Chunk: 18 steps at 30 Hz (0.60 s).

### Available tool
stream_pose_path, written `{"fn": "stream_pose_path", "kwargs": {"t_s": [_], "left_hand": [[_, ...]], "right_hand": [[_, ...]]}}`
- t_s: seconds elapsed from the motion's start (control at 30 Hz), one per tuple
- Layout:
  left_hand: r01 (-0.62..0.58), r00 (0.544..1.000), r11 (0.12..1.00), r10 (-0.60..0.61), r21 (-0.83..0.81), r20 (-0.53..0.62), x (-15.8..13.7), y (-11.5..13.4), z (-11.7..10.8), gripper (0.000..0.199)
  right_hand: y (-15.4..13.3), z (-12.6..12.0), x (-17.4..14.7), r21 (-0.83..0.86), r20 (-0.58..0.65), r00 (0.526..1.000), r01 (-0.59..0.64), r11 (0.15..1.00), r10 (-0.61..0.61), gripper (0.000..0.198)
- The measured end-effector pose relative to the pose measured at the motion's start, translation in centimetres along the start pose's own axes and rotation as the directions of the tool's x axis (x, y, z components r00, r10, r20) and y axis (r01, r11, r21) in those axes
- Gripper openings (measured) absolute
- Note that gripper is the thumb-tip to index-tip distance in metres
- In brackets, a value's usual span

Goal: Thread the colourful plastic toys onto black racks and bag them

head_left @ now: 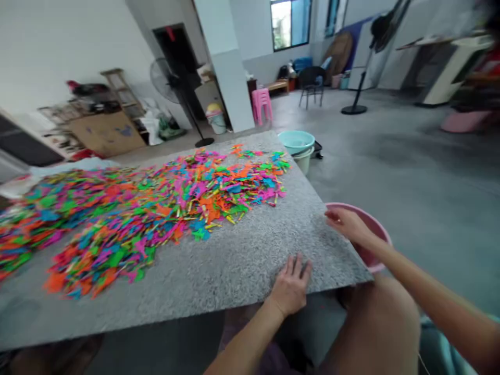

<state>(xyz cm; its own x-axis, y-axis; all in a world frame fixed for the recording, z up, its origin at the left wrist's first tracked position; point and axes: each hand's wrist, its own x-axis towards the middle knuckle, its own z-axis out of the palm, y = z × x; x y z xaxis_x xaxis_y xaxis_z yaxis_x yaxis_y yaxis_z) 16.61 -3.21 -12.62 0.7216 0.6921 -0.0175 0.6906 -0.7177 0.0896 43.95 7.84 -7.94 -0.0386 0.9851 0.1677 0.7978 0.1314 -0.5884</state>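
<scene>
A big heap of small colourful plastic pieces [128,208] in pink, orange, green and blue covers the left and middle of the grey speckled table [242,260]. My left hand [291,284] lies flat on the table near its front edge, fingers spread, holding nothing. My right hand [347,225] rests at the table's right corner, on the rim of a pink basin [373,245] that sits beside and below the table edge. Whether its fingers grip the rim is unclear. Both hands are apart from the heap.
A teal basin [297,141] stacked on a pale bucket stands beyond the table's far right corner. On the concrete floor are a pink stool [261,104], a dark chair [311,83] and two standing fans [177,88]. My knee [378,323] shows below the table.
</scene>
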Motion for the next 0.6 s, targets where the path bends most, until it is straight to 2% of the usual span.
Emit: {"fn": "stream_pose_path", "kwargs": {"t_s": [0.07,0.13,0.23,0.33,0.4,0.47,0.53,0.57,0.6], "left_hand": [[-0.001,1.0,1.0,0.001,-0.018,0.002,0.1,-0.2,0.3,0.084],[-0.009,1.0,0.999,0.009,-0.033,-0.009,0.0,-0.2,0.3,0.082],[-0.03,0.999,0.999,0.028,-0.044,-0.047,0.0,0.2,0.0,0.08],[-0.051,0.994,0.997,0.046,-0.052,-0.099,-0.3,0.2,-0.5,0.077],[-0.08,0.983,0.994,0.066,-0.074,-0.171,-0.9,-1.1,-1.1,0.079],[-0.065,0.953,0.992,0.031,-0.105,-0.302,-2.2,-4.4,-2.1,0.078],[0.098,0.898,0.986,-0.145,-0.131,-0.416,-4.2,-9.9,-3.6,0.064],[0.215,0.846,0.966,-0.259,-0.146,-0.466,-5.3,-13.2,-4.3,0.057],[0.349,0.761,0.921,-0.385,-0.171,-0.521,-6.5,-16.5,-5.1,0.056]], "right_hand": [[-2.0,4.1,0.1,0.064,0.065,0.991,0.114,0.991,-0.118,0.023],[-4.3,8.1,0.1,0.084,0.069,0.975,0.205,0.975,-0.211,0.03],[-7.5,12.8,0.7,0.032,0.003,0.973,0.232,0.972,-0.233,0.039],[-9.0,15.2,1.7,-0.074,-0.06,0.977,0.202,0.977,-0.207,0.042],[-8.8,15.8,2.0,-0.079,-0.075,0.974,0.21,0.975,-0.216,0.041],[-8.2,16.0,1.7,-0.015,-0.076,0.972,0.22,0.975,-0.22,0.037],[-7.6,15.9,1.5,0.069,-0.066,0.977,0.207,0.976,-0.202,0.033],[-7.4,15.8,1.7,0.11,-0.057,0.981,0.19,0.976,-0.185,0.033],[-7.3,15.6,2.2,0.147,-0.051,0.985,0.17,0.974,-0.164,0.034]]}}
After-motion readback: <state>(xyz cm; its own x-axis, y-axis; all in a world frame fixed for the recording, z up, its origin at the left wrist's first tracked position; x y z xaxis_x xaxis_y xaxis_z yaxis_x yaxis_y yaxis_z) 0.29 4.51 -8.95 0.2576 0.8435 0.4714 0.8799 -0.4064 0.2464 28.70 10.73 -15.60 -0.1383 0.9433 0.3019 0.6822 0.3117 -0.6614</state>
